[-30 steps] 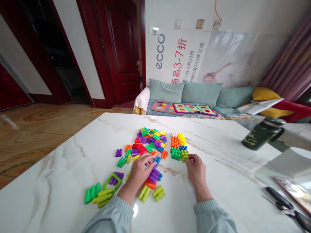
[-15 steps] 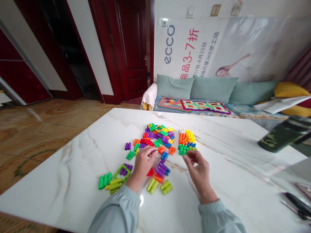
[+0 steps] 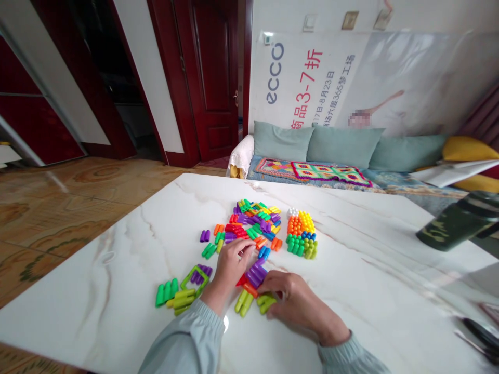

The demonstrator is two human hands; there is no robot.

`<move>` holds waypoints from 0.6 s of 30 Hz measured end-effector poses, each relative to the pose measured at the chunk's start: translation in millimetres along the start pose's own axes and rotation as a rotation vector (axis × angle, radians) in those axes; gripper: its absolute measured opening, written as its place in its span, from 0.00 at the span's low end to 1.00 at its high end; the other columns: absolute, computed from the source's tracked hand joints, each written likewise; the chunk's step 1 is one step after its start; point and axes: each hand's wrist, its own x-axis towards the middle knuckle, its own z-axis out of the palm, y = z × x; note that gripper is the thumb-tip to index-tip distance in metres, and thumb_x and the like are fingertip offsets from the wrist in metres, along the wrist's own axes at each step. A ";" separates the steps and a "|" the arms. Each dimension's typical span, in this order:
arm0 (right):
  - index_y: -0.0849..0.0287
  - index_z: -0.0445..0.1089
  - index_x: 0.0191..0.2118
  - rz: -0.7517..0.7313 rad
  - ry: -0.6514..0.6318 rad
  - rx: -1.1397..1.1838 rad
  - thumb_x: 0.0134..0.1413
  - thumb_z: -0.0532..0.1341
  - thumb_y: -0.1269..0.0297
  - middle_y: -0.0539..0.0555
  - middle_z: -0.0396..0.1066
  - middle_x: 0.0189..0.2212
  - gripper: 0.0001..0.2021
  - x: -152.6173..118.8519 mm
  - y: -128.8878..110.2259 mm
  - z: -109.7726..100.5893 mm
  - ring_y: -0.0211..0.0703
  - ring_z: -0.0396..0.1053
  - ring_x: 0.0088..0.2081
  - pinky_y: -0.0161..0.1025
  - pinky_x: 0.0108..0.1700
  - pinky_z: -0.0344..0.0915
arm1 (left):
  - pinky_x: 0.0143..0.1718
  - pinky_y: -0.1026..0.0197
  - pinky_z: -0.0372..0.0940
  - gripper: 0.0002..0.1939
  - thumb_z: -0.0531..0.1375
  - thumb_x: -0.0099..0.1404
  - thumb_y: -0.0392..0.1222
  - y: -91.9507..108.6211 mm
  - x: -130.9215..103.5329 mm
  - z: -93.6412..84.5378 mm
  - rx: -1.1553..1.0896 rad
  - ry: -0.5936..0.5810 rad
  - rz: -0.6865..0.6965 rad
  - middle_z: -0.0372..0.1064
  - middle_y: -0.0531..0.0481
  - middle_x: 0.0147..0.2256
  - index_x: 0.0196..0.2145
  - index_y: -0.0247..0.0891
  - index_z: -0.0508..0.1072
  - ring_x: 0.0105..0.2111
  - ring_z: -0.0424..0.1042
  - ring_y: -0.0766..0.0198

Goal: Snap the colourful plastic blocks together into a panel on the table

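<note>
My right hand (image 3: 298, 303) is low over the table with thumb and fingers closing around a short yellow-green plastic building block (image 3: 265, 303), part of which they cover. My left hand (image 3: 233, 264) is bent with its fingertips together, beside an orange block (image 3: 260, 242); whatever it may hold is hidden. Between the hands lie a purple block (image 3: 255, 274), a blue block (image 3: 264, 253) and a red piece partly behind my left hand. Another yellow-green block (image 3: 244, 303) lies just left of my right fingertips.
Beyond my hands is a loose pile of mixed blocks (image 3: 255, 215). To its right, knobbly pieces stand grouped by colour (image 3: 300, 228). More blocks and a green frame (image 3: 195, 280) lie at left. A dark green bottle (image 3: 454, 223) stands at right on the marble-patterned table (image 3: 362, 270).
My right hand has come left and nearer from beside the colour-grouped pieces to the yellow-green block, uncovering the grouped yellow-green pieces. My left hand has hardly moved.
</note>
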 end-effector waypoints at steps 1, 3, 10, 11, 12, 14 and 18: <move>0.46 0.79 0.42 0.005 0.012 -0.029 0.44 0.69 0.69 0.46 0.74 0.33 0.16 -0.2 0.0 0.3 0.38 0.67 0.30 0.32 0.31 0.61 | 0.37 0.62 0.70 0.07 0.58 0.67 0.38 -0.2 0.0 0.2 0.002 0.002 0.001 0.78 0.47 0.35 0.38 0.38 0.77 0.34 0.76 0.63; 0.46 0.79 0.41 0.018 0.039 -0.075 0.42 0.69 0.72 0.46 0.74 0.32 0.18 -0.7 0.4 0.1 0.38 0.67 0.31 0.32 0.30 0.60 | 0.38 0.62 0.70 0.07 0.58 0.67 0.38 -0.4 0.0 0.5 0.010 0.005 0.009 0.78 0.47 0.35 0.37 0.38 0.77 0.35 0.76 0.62; 0.52 0.79 0.34 -0.004 0.230 -0.035 0.46 0.69 0.73 0.48 0.72 0.30 0.09 0.8 12.4 -7.3 0.38 0.68 0.31 0.34 0.33 0.62 | 0.38 0.61 0.71 0.07 0.58 0.67 0.37 0.3 -0.4 1.1 0.028 0.011 0.055 0.78 0.47 0.34 0.37 0.38 0.77 0.34 0.77 0.62; 0.52 0.79 0.34 -0.036 0.316 -0.042 0.46 0.70 0.70 0.50 0.72 0.31 0.08 1.1 15.6 -9.8 0.40 0.69 0.33 0.35 0.36 0.63 | 0.39 0.61 0.71 0.07 0.58 0.67 0.37 0.6 -0.3 1.0 0.029 0.015 0.059 0.78 0.47 0.34 0.37 0.38 0.77 0.34 0.77 0.62; 0.51 0.79 0.35 -0.068 0.421 -0.054 0.46 0.71 0.67 0.51 0.72 0.31 0.07 0.9 18.9 -12.9 0.42 0.69 0.35 0.37 0.38 0.64 | 0.39 0.61 0.71 0.07 0.59 0.67 0.37 0.9 -0.2 0.8 0.030 0.020 0.063 0.78 0.47 0.34 0.36 0.38 0.77 0.35 0.77 0.62; 0.52 0.79 0.36 -0.094 0.697 -0.064 0.48 0.70 0.62 0.52 0.71 0.32 0.06 -1.6 25.8 -20.5 0.44 0.68 0.38 0.40 0.41 0.64 | 0.39 0.61 0.71 0.06 0.59 0.67 0.37 1.2 -0.3 0.1 0.034 0.026 0.068 0.79 0.47 0.35 0.36 0.38 0.77 0.35 0.77 0.61; 0.57 0.78 0.39 0.127 1.281 -0.058 0.54 0.66 0.56 0.50 0.67 0.28 0.11 -13.3 39.4 -38.1 0.38 0.62 0.28 0.36 0.31 0.60 | 0.39 0.61 0.71 0.06 0.59 0.66 0.37 -0.1 -0.7 -0.6 0.030 0.022 0.068 0.79 0.47 0.35 0.37 0.38 0.77 0.35 0.77 0.61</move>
